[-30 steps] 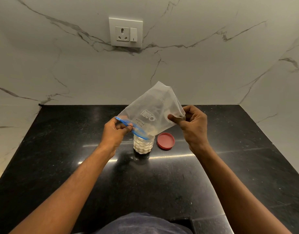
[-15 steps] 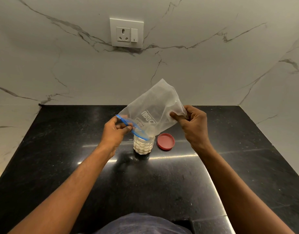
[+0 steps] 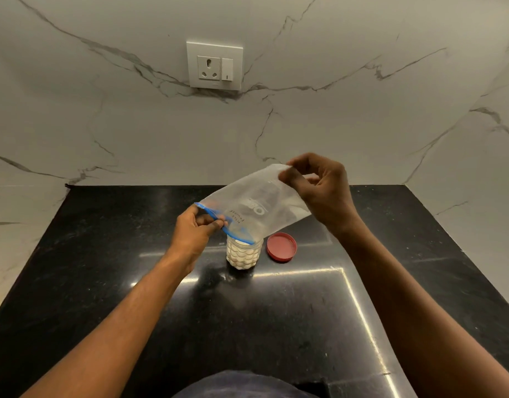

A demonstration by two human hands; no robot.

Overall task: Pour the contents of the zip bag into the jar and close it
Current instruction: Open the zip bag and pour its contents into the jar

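A clear zip bag (image 3: 256,205) with a blue zip strip hangs tilted, its mouth down over a small clear jar (image 3: 244,254) filled with white powder. My left hand (image 3: 194,234) pinches the blue zip edge just left of the jar. My right hand (image 3: 319,191) pinches the bag's upper far corner, raised above and right of the jar. The bag looks nearly empty. The jar's red lid (image 3: 281,247) lies flat on the counter just right of the jar.
The black stone counter (image 3: 104,268) is bounded by marble walls behind and on both sides. A white socket plate (image 3: 214,66) sits on the back wall. My dark clothing shows at the bottom edge.
My right hand has shifted from the bag's lower right side up to its top corner, lifting and flattening the bag. The left hand stays at the zip over the jar.
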